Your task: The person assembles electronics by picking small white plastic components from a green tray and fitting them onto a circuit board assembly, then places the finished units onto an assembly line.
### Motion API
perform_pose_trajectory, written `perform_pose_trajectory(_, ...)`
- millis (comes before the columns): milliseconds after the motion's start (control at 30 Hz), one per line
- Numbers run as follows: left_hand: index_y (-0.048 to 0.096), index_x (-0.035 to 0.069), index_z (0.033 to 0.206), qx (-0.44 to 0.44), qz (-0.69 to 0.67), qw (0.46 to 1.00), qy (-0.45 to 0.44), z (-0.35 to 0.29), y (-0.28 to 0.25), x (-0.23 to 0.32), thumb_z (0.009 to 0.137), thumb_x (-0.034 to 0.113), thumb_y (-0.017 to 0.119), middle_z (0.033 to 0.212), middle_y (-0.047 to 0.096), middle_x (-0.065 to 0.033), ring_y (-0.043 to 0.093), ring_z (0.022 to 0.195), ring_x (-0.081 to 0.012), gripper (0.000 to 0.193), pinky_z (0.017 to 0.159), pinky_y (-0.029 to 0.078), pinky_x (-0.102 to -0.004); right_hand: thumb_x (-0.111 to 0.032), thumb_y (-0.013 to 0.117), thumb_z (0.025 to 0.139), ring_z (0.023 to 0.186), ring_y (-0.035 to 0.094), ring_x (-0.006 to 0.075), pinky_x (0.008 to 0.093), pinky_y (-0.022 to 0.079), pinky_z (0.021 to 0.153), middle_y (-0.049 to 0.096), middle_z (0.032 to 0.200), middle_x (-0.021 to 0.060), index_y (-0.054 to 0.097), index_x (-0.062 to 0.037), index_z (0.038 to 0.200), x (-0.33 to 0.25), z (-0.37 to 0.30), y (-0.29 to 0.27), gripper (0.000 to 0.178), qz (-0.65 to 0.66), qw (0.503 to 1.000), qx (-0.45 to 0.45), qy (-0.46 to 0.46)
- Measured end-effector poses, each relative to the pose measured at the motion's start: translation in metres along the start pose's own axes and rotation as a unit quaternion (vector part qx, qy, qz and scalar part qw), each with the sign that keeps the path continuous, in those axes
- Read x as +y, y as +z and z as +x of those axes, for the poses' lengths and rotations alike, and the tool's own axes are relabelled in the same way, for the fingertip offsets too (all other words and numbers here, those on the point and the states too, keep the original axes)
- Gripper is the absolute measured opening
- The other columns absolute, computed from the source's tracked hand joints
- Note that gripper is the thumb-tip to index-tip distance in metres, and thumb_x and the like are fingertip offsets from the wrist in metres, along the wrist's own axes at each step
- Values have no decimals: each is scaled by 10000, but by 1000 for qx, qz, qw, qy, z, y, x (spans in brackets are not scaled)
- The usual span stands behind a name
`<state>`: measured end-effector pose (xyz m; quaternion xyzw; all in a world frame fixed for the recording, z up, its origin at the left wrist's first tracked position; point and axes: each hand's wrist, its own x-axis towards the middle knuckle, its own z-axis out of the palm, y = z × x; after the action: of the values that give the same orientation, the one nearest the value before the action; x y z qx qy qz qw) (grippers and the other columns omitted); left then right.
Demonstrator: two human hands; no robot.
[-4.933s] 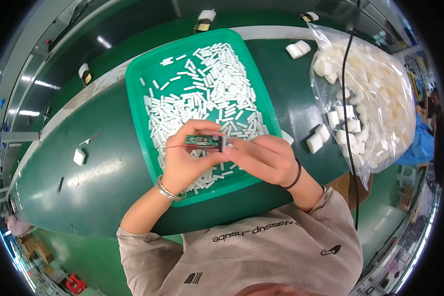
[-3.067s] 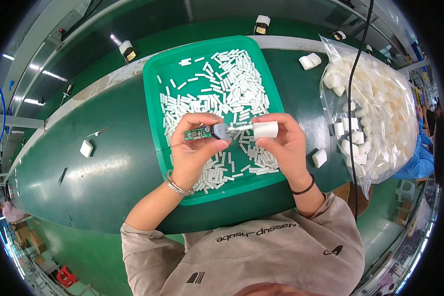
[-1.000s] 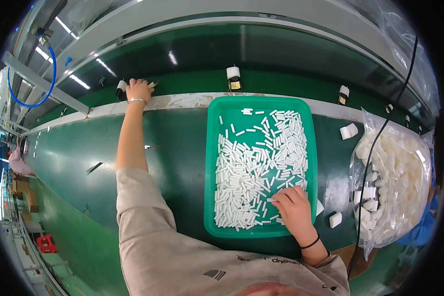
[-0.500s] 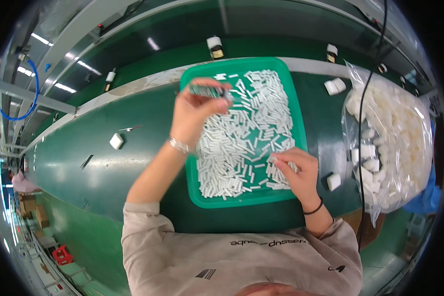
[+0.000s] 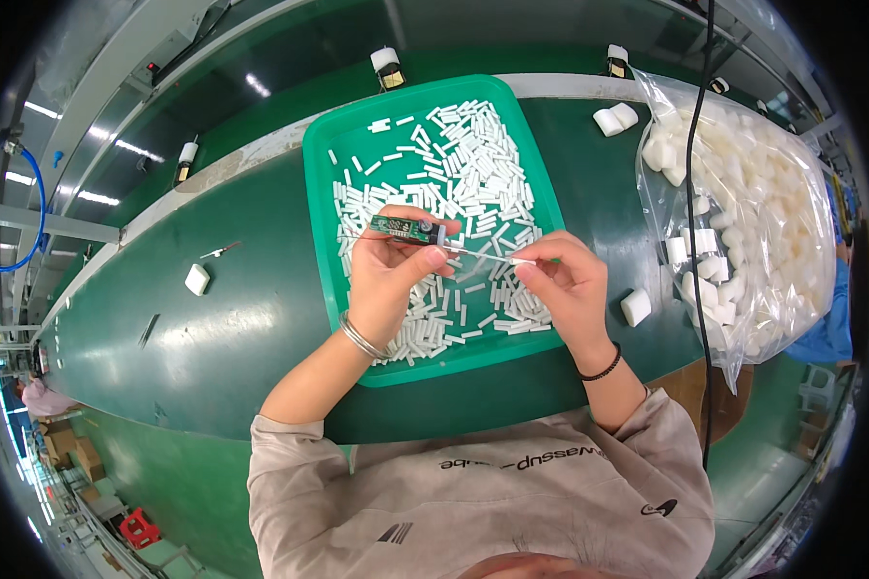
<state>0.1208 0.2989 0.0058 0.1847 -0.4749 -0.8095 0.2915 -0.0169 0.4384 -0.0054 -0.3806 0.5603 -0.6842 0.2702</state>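
Note:
My left hand (image 5: 381, 285) is closed around a small green circuit board (image 5: 401, 229) with a black end part. From that end a thin, pale rod (image 5: 481, 255) reaches across to my right hand (image 5: 572, 289). Between the thumb and forefinger of that hand is a short white stick (image 5: 522, 261), which meets the rod's tip; whether the rod enters it is too small to tell. Both hands hover over a green plastic tray (image 5: 316, 183). Many loose white sticks (image 5: 497, 169) of the same kind lie scattered and heaped in it.
To the right, a clear plastic bag (image 5: 782, 203) bulges with white foam blocks, and a black cable (image 5: 690, 193) hangs before it. One foam block (image 5: 636, 307) sits beside the tray, another (image 5: 197, 280) lies left. Dark tweezers-like pieces (image 5: 149, 330) rest farther left. White-topped units (image 5: 387, 69) line the far side.
My left hand has come down nearer to me with the circuit board. My right hand has lifted from the sticks, and its pinched stick now meets the rod. The whole view has shifted slightly.

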Motion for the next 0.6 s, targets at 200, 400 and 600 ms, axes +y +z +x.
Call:
perform_pose_trajectory(200,492,28,963,0,-5,1000,-8,0,-3,-1,711,-16,628,955,598,-188,606,752,-161,289,625,516,-269,33,639,713,710,546,99,186,450,584,564,812,63,629,10,831,0,1,-2,121,-2,1000,3,28)
perform_pose_trajectory(400,486,29,961,-6,-4,1000,-15,1,-6,-3,710,-19,625,965,595,-190,604,755,-156,291,629,520,-268,34,636,713,701,542,90,182,448,555,566,796,58,636,3,821,2,1,-3,112,0,999,-17,27)
perform_pose_trajectory(600,483,25,959,3,-2,1000,-26,1,-5,-4,703,-29,624,965,594,-194,603,751,-155,297,631,517,-264,17,639,713,658,545,87,182,447,540,570,780,55,634,1,816,0,1,-6,104,-58,996,-51,54)
